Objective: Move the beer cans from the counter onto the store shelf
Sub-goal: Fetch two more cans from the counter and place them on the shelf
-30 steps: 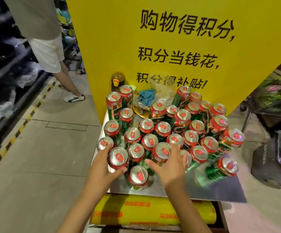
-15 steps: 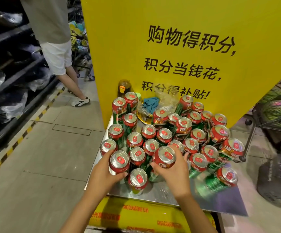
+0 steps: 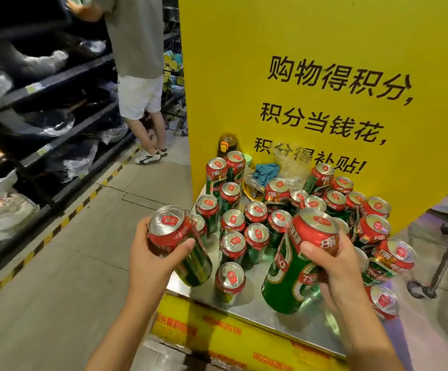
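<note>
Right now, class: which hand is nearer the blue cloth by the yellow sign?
Right. The right hand is below the blue cloth; the left hand sits farther down-left.

Beer cans (image 3: 256,238): showing glossy metal, bright silver tops.
Counter (image 3: 255,307): reflecting like polished sheet metal.
Cloth (image 3: 265,172): looking matt and soft.
Floor (image 3: 64,277): appearing smooth, dull.

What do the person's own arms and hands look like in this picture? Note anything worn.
Both forearms are bare as far as the frame shows: no sleeves, gloves, watch or bracelet. The left hand and right hand show no rings on the visible fingers. The nails look short and unpainted.
</note>
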`<state>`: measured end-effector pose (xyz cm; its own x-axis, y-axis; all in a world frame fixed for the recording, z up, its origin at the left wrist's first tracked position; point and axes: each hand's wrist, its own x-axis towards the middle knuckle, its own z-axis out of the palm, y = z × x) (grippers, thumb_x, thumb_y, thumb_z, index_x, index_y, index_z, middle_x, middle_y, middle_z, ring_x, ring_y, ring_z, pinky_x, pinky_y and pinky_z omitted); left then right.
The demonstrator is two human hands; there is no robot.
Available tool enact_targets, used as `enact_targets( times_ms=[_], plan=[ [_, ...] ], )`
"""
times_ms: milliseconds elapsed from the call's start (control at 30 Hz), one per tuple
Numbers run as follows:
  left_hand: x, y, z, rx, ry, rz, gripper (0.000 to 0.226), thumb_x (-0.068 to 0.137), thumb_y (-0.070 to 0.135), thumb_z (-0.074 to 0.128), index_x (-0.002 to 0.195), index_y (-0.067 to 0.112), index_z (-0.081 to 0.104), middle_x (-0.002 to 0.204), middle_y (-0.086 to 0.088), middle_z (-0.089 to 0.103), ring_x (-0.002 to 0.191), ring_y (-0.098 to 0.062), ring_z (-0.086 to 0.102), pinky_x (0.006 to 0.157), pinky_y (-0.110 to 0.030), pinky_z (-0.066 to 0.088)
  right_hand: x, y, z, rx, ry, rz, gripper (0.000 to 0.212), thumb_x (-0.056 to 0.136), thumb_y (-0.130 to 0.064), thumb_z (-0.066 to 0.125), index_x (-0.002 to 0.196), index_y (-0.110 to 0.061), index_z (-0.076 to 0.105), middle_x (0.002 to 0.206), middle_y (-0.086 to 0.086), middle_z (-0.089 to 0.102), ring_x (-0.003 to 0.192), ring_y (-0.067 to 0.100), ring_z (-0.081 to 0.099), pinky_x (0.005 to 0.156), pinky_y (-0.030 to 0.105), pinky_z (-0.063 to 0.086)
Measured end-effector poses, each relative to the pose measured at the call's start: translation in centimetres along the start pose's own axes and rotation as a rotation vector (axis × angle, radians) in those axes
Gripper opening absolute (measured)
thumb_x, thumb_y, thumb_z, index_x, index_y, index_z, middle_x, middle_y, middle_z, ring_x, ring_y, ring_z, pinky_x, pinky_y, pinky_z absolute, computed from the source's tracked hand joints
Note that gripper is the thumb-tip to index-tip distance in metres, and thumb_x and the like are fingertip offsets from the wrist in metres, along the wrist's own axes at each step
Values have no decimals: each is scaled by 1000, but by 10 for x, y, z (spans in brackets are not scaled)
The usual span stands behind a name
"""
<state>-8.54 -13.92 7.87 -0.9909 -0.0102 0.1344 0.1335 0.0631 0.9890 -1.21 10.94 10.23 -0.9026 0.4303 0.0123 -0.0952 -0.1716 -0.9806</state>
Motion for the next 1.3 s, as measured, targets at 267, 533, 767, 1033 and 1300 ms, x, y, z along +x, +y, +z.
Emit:
enact_targets(
  times_ms=[267,533,767,1033,1300],
  plan=[
    [-59,36,-47,88,250,-32,57,43,48,73,95,41,49,87,36,63,82,12,61,60,-4,46,-4,9,54,111,-362,119,101,11,-51,90,102,-23,60,86,-2,74,79,15,71,62,25,56],
    [-144,30,-135,205,678,-187,63,37,56,69,96,40,53,91,12,67,84,-3,64,65,-18,47,-33,35,140,130,-732,237,80,20,-47,91,94,-25,68,83,2,72,77,19,69,65,30,58],
    [-184,31,-227,190,1011,-247,67,35,59,69,96,38,54,96,12,63,88,-5,60,65,-23,44,-74,55,259,8,-967,306,92,23,-39,86,109,-19,59,88,0,72,79,17,69,63,27,56],
    [-214,34,-368,180,1224,-230,46,59,29,79,93,41,50,99,9,61,92,-10,58,65,-25,45,-159,84,427,8,-1179,388,79,32,-34,79,107,-23,59,88,0,73,78,16,70,62,26,55],
    [-224,35,-496,253,1358,-262,50,66,21,78,107,26,50,101,8,60,93,-13,58,68,-28,45,-226,108,563,-6,-1313,399,80,32,-36,79,109,-26,59,93,-2,72,83,15,69,67,28,54]
  ],
)
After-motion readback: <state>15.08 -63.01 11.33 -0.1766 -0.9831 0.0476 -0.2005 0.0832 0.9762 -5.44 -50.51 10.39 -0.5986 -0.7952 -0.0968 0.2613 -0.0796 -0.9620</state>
